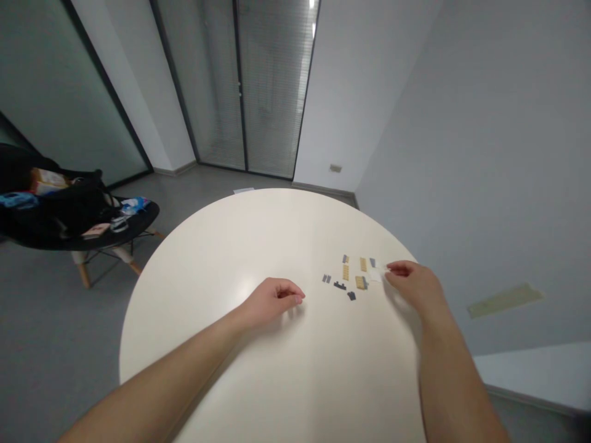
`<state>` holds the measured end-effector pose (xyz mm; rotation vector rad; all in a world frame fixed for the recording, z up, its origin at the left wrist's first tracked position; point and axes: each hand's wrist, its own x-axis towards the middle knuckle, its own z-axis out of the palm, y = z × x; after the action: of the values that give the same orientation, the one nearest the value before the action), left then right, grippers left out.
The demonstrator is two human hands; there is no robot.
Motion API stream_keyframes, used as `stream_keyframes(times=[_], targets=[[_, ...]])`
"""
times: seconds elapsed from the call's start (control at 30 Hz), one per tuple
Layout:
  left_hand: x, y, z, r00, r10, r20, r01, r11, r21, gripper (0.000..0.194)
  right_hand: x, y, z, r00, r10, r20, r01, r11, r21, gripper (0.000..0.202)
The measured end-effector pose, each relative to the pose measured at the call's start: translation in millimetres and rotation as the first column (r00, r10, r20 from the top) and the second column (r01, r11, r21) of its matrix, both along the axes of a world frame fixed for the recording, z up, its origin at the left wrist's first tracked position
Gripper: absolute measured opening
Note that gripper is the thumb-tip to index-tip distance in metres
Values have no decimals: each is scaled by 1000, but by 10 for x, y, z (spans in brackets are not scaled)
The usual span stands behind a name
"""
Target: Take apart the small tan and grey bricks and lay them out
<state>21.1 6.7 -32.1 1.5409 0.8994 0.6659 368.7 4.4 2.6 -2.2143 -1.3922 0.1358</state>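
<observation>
Our left hand [273, 301] curls loosely over the tabletop [198, 277], thumb and forefinger close together; we cannot tell whether it pinches anything. To its right we see small grey pieces [325, 278], then dark pieces [351, 296] among tan pieces [346, 272], and a white piece [375, 276] beside our right hand [412, 283], its fingertips bunched, their hold unclear.

Pale walls [484, 154], grey floor [60, 332]
</observation>
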Motion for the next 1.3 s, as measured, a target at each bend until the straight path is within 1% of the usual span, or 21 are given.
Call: stream_keyframes(times=[0.1,0.17,0.4,0.57,0.73,0.9,1.03,1.17,1.3], targets=[[-12,-4,5,1000,-4,-8,4,1000,-1,25,95,-17,-10,1000,-13,-4,13,988,-156,20],[-10,-8,22,1000,-7,-5,7,1000,0,24,127,-14,-33,1000,-22,-21,17,976,-218,22],[2,-21,66,1000,-1,12,2,1000,-27,22,241,25,-117,999,-37,34,46,946,-321,24],[-3,-22,66,1000,-8,15,9,1000,-13,22,275,35,-173,993,-23,117,58,951,-303,23],[1,-22,74,1000,-16,16,16,1000,-1,21,242,41,-197,985,-8,175,62,950,-305,23],[8,-28,81,1000,-28,6,28,1000,1,22,218,36,-202,985,10,174,43,952,-303,21],[5,-21,58,999,-36,3,36,999,-3,25,207,33,-204,985,33,168,19,954,-298,19],[11,-23,51,999,-45,-8,45,999,0,26,112,32,-190,978,50,205,-2,974,-226,22],[25,-52,86,999,-50,-22,50,999,6,26,-31,53,-174,972,48,228,-15,989,-144,26]])
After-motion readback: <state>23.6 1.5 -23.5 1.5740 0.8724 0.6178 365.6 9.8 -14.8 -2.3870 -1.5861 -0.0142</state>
